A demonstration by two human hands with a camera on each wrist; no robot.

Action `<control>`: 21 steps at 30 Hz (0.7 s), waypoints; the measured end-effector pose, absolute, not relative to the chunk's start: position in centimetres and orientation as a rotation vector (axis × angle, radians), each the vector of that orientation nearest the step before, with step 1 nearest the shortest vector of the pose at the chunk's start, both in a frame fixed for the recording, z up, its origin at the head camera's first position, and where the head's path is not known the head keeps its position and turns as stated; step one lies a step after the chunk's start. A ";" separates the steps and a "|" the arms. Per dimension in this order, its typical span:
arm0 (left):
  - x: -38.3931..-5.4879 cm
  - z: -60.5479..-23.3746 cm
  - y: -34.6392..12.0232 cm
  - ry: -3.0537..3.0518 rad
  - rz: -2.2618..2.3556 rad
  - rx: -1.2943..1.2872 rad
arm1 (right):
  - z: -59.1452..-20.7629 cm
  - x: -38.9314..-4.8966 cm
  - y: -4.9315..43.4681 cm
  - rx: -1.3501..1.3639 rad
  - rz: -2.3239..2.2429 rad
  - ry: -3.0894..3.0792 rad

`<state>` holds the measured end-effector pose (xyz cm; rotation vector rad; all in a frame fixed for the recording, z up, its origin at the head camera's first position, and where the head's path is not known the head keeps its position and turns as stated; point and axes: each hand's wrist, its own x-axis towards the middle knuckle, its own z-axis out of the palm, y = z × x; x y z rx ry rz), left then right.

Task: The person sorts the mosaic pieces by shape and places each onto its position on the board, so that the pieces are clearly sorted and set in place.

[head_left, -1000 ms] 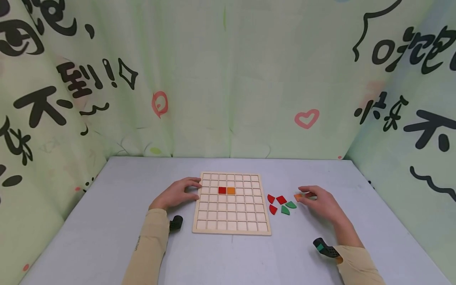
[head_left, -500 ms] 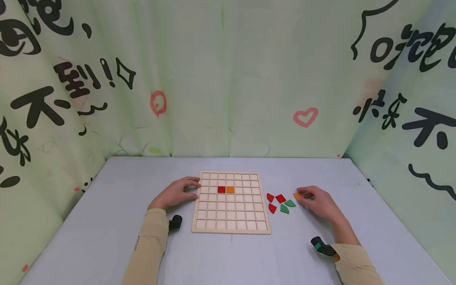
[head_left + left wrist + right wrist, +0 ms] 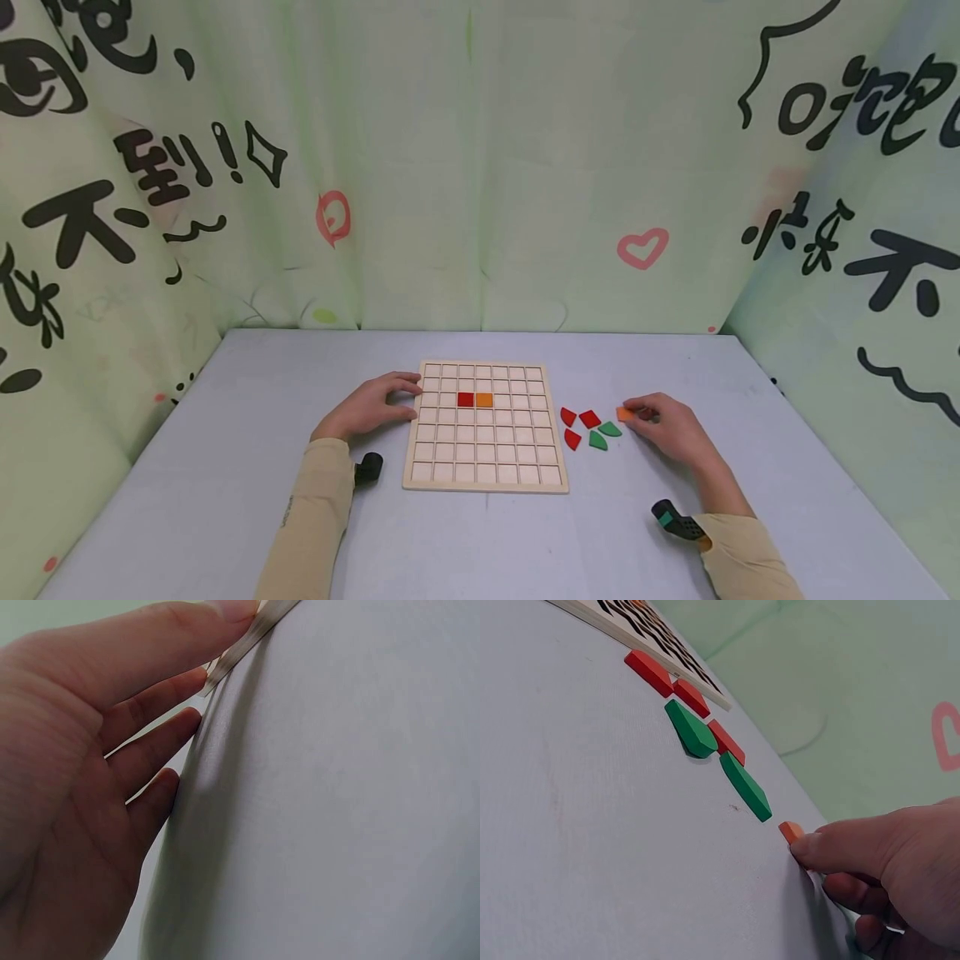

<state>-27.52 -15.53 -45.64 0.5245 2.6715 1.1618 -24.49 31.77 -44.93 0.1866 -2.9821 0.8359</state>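
Observation:
A wooden grid board lies in the middle of the table. One red square tile and one orange square tile sit side by side in its upper cells. At the board's left edge, my left hand rests thumb and fingertips, fingers nearly straight; the left wrist view shows the thumb against the board's rim. On the right, my right hand pinches a small orange tile between thumb and fingers, low over the table. Its far part is hidden by the fingers.
Between board and right hand lie a red square tile, two red rounded-edge pieces and two green ones. A printed curtain hangs behind and at both sides of the white table.
My right hand's fingers have curled in closer around the orange tile, and it has turned slightly. The left hand stays at the board's edge.

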 end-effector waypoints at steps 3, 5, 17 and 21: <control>-27.6 -45.7 -15.6 2.670 1.160 0.522 | -45.0 -24.4 31.8 0.189 0.817 -2.969; -27.6 -45.7 -15.5 2.669 1.161 0.523 | -44.9 -24.3 31.8 0.206 0.806 -2.957; -27.6 -45.7 -15.6 2.675 1.156 0.530 | -45.1 -24.5 32.0 0.326 0.773 -2.910; -27.6 -45.7 -15.6 2.679 1.155 0.532 | -45.0 -24.5 31.9 0.350 0.771 -2.907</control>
